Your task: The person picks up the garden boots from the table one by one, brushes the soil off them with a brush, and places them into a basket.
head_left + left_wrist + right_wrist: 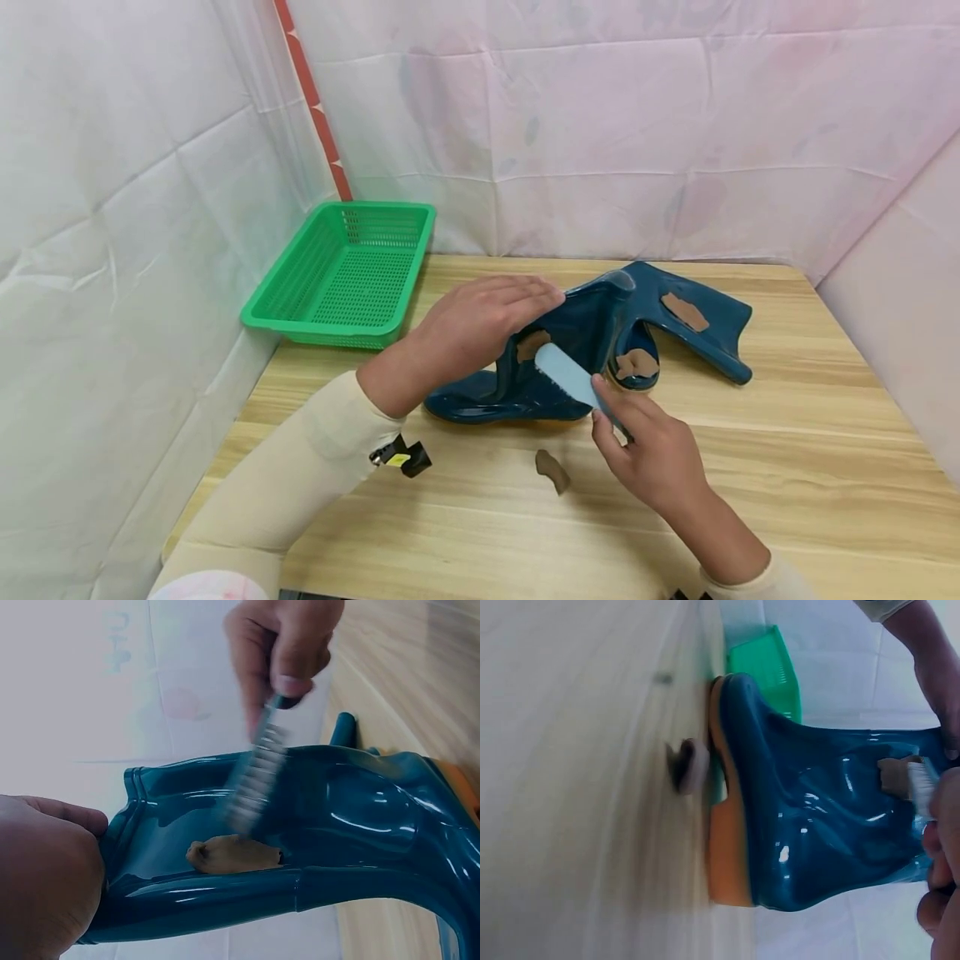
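A dark teal rain boot (581,325) with an orange sole (730,855) stands upright on the table. My left hand (487,312) grips it by the top rim of its shaft. In my right hand (652,446) is a light blue scrubbing brush (566,375), pinched at the handle end. Its bristles (259,780) face the shaft, blurred, right beside a brown mud-like patch (234,855). A second teal boot (708,333) lies on its side to the right, with brown patches (684,312) on shaft and foot.
A loose brown piece (552,472) lies on the wooden table (450,517) in front of the upright boot. At the back left sits a green plastic basket (405,292). White sheeting (600,125) hangs behind and at both sides.
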A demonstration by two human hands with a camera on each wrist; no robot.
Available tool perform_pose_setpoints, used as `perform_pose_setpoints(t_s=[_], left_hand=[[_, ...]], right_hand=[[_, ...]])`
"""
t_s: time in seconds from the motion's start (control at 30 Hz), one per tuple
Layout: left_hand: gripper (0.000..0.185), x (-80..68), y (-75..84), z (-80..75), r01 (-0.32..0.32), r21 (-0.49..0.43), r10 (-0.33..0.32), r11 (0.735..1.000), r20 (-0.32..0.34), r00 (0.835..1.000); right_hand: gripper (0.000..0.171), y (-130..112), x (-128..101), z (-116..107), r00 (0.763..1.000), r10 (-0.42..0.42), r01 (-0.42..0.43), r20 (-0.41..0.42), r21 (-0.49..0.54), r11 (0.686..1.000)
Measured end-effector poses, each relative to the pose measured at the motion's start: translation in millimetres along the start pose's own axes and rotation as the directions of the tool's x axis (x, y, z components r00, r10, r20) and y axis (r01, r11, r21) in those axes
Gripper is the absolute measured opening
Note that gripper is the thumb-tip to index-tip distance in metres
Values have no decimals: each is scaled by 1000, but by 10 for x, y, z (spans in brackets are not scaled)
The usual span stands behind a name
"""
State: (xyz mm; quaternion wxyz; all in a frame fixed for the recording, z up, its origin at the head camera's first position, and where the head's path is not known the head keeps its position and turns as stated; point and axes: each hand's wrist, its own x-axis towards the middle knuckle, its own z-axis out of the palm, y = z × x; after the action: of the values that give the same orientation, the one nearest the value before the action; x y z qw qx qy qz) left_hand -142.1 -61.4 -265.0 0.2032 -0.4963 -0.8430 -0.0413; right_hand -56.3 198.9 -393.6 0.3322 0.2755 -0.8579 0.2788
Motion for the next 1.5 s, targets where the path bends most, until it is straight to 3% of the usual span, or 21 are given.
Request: perform_pose_setpoints(t_s=[0.1, 0.2, 0.47, 0.83, 0.97, 1.13, 1.23, 1.5], left_hand=[[52, -2, 0, 3, -5, 1, 5, 1000, -11, 1000], [51, 1, 2, 6, -1, -1, 1, 1000, -17, 1000], [53, 7, 26, -13, 2, 8, -2, 1000, -10, 1000], [60, -29, 21, -5, 27, 6, -27, 1000, 26, 999], [57, -28, 14, 2, 21, 0, -21, 1000, 13, 1000], [49, -15, 17, 11, 1, -12, -2, 1000, -10, 1000], [48, -9, 21, 11, -6, -5, 6, 1000, -20, 1000], [48, -2, 31, 25, -23, 3, 23, 1000, -46, 999]], right_hand=[[49, -8, 80, 0, 991, -45, 46, -123, 6, 999], [49, -24, 183, 9, 979, -87, 86, -184, -8, 996], [49, -56, 232, 49, 997, -68, 67, -24, -53, 996], [42, 19, 48, 17, 998, -2, 2, 64, -10, 1000], [44, 31, 44, 11, 1000, -10, 10, 28, -10, 1000], [49, 23, 87, 14, 988, -54, 56, -145, 9, 998], [48, 11, 147, 16, 979, -78, 79, -191, -1, 997], [48, -36, 225, 38, 996, -82, 81, -31, -39, 996]])
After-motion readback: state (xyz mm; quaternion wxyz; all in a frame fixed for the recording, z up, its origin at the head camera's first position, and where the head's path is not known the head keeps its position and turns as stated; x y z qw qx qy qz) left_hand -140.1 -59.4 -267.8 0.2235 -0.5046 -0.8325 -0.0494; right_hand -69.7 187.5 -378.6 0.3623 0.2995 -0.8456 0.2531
